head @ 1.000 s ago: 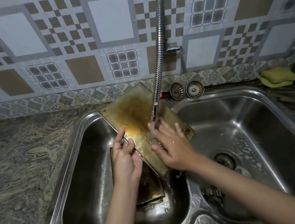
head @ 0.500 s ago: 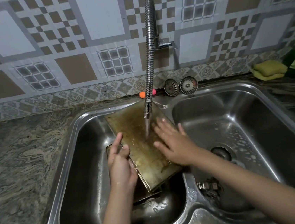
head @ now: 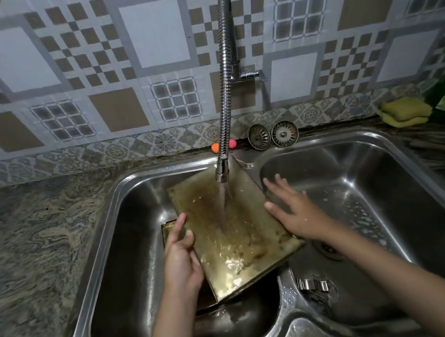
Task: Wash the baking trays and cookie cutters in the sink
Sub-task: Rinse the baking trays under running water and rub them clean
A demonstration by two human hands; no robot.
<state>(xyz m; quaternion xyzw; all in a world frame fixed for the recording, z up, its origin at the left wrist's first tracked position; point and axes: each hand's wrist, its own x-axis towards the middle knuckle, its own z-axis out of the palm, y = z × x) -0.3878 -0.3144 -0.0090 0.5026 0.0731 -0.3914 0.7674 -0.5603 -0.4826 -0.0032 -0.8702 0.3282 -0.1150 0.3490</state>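
A stained baking tray (head: 222, 223) lies tilted over the left basin of a double steel sink (head: 105, 223), its right edge resting on the divider between the two basins. Water runs from the flexible metal tap (head: 224, 85) onto the middle of the tray and spreads toward its near end. The left hand (head: 180, 259) grips the tray's left edge, thumb on top and fingers curled round the rim. The right hand (head: 295, 210) is spread flat with straight fingers at the tray's right edge; whether it touches the tray or is just above it cannot be told. Under the tray, a second tray (head: 168, 227) shows at the left, lying lower in the basin. A metal cookie cutter (head: 312, 285) sits in the near part of the right basin, close to the divider. On the far rim stand two drain strainers (head: 273, 135), and a yellow sponge (head: 405, 113) lies on the counter at the far right.
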